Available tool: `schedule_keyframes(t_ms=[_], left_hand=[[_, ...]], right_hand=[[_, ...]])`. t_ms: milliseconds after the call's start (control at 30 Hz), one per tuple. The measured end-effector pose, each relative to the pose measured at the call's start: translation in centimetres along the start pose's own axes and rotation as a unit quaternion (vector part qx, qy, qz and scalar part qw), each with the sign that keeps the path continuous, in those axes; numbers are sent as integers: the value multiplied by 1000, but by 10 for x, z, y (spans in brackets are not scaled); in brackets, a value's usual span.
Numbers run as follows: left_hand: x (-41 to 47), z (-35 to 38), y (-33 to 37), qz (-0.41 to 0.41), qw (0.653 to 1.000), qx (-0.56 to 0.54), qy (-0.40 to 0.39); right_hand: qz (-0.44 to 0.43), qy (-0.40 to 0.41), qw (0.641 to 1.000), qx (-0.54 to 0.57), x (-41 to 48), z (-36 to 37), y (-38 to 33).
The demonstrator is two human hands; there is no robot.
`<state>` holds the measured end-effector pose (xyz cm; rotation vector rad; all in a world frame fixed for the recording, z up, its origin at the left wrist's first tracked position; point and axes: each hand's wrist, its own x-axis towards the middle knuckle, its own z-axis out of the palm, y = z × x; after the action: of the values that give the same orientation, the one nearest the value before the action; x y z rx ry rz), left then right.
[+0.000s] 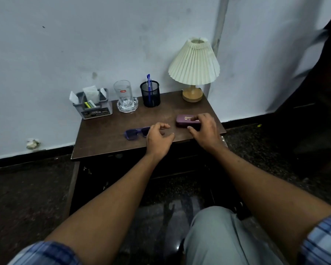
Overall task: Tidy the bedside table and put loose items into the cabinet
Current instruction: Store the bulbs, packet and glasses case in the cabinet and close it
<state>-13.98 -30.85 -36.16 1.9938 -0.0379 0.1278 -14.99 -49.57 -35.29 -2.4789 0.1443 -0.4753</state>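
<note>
A dark wooden bedside table (107, 134) stands against the wall, with a dark cabinet front (122, 169) below its top. A purple glasses case (183, 120) lies at the right of the tabletop, and my right hand (204, 129) is closed around its right end. Blue-purple sunglasses (135, 133) lie near the front middle. My left hand (159, 139) hovers just right of them, fingers loosely curled and apart, holding nothing.
Along the back stand a grey organiser (93, 108) with papers, a glass (122, 91) in a glass ashtray (127, 107), a black mesh pen cup (150, 94) with a blue pen, and a pleated lamp (194, 62). My knee (218, 236) is below.
</note>
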Motion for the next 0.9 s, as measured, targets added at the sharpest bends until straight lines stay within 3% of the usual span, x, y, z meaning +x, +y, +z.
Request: schedule_keyframes(t_ms=[233,667,800,900], left_hand=[[36,42,-9,-61,997,16,-39],[62,49,-14,-84,993,-20,-76],[50,32,-11,-77,989,-59,-112],[34,8,-10,-71,992,-59,-87]], right_hand=[[-45,-73,989,-117,25,-3,21],[-64,-90,983,-146,35,6,20],[-94,-119,983,-109,26,4,8],[-125,-135,980,-76,15,2,-13]])
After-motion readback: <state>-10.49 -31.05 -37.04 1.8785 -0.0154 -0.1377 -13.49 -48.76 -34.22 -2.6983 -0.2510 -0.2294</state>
